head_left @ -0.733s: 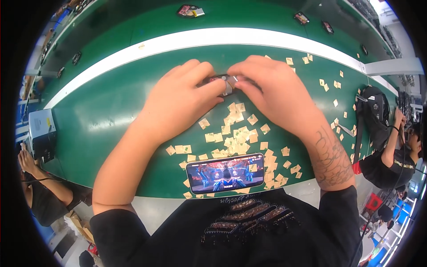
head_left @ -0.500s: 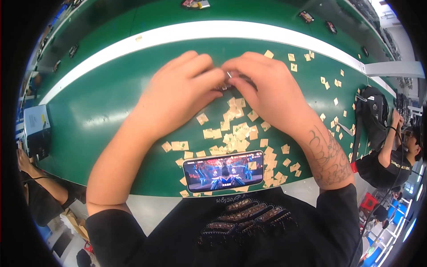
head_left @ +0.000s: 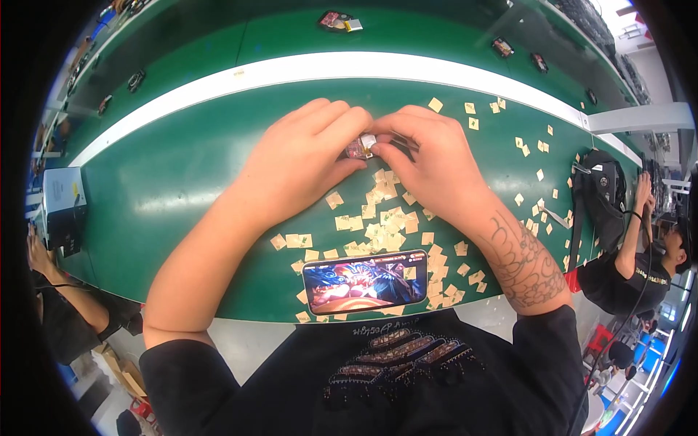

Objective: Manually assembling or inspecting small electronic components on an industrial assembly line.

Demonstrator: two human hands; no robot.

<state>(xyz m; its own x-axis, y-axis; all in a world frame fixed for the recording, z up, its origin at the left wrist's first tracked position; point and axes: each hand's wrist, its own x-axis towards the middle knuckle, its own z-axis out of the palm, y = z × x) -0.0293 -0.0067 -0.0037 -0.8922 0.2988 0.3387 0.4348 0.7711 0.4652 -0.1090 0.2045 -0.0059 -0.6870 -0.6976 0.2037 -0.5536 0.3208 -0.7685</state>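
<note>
Between my hands, over the far part of the green table, is a small electronic device (head_left: 356, 148) with a reddish circuit board and a whitish, silvery piece on its right side. My left hand (head_left: 302, 156) is closed on its left side, fingers curled over the far edge and thumb along the near one. From the right, my right hand (head_left: 429, 156) pinches at the whitish piece with thumb and forefinger. The fingers cover much of the device. Just nearer to me lies a loose heap of small cream paper squares (head_left: 389, 225).
A phone (head_left: 363, 287) playing a video lies at the table's near edge. Tweezers (head_left: 556, 216) and a black bag (head_left: 603, 182) are at right. A white rail (head_left: 363, 64) separates the table from a green strip carrying similar devices (head_left: 339, 21). People sit at both sides.
The whole view has shifted, so the table sits lower in it. More of the device's board and its whitish piece shows between my fingers. The phone's picture has changed.
</note>
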